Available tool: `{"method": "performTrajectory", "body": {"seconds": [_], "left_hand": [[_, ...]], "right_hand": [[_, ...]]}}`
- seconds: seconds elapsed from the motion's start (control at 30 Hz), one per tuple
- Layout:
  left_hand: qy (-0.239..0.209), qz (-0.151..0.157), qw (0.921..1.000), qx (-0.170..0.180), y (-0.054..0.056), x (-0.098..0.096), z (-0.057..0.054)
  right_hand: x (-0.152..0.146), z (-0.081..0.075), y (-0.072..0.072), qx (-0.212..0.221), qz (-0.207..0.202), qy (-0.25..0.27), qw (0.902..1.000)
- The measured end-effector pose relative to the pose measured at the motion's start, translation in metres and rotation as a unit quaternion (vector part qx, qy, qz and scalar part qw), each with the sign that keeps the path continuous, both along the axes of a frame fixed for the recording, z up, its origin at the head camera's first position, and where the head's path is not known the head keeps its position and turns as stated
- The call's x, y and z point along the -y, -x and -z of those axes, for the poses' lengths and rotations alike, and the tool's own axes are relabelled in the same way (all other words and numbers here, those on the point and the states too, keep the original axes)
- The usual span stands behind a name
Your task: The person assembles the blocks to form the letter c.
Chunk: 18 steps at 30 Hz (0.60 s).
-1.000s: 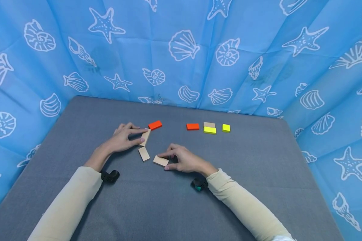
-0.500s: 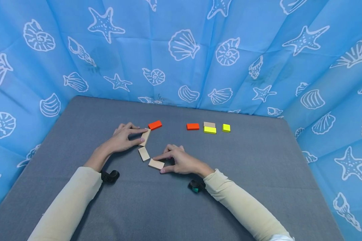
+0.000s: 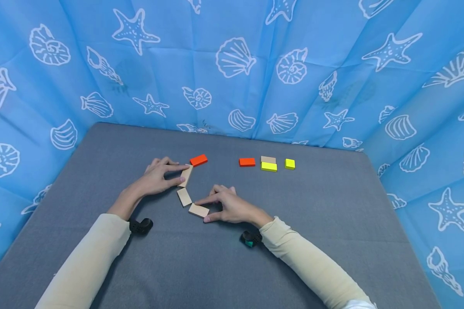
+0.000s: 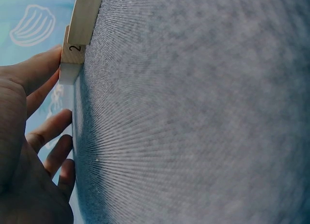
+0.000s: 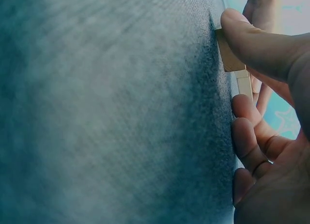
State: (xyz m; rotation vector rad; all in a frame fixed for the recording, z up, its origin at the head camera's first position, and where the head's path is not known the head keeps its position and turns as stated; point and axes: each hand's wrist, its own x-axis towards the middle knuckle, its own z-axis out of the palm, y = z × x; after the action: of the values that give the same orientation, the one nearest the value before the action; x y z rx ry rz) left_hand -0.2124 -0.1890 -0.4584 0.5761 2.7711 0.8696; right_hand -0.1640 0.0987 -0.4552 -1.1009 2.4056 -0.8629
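In the head view my left hand [image 3: 156,177] pinches a plain wooden block [image 3: 186,176], its index finger at the far end and thumb near the close end. My right hand [image 3: 233,206] pinches another wooden block [image 3: 199,210] between thumb and index finger, flat on the table. Between these two lies a third wooden block [image 3: 184,197], its ends very close to both. A red block [image 3: 199,160] sits by the far end of the left-hand block. The left wrist view shows a "2" on the end of the block [image 4: 72,52] beside my thumb.
Farther right on the grey table [image 3: 232,266] lie a second red block [image 3: 247,162], a wooden block [image 3: 268,159] behind a yellow block [image 3: 269,167], and a smaller yellow block [image 3: 289,164]. A blue shell-patterned curtain [image 3: 232,98] rises along the table's back and sides.
My right hand has slid its wooden block left and slightly toward me, bringing its corner close to the middle block. The left hand and other blocks stay in place.
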Motion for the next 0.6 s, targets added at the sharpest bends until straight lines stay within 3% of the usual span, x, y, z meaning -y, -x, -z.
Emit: {"method": "performTrajectory", "body": {"seconds": [0.6], "left_hand": [[0.002, 0.003, 1.0000, 0.000, 0.0009, 0.0015, -0.0002]], "right_hand": [[-0.0008, 0.0008, 0.0012, 0.011, 0.001, 0.007, 0.9999]]}}
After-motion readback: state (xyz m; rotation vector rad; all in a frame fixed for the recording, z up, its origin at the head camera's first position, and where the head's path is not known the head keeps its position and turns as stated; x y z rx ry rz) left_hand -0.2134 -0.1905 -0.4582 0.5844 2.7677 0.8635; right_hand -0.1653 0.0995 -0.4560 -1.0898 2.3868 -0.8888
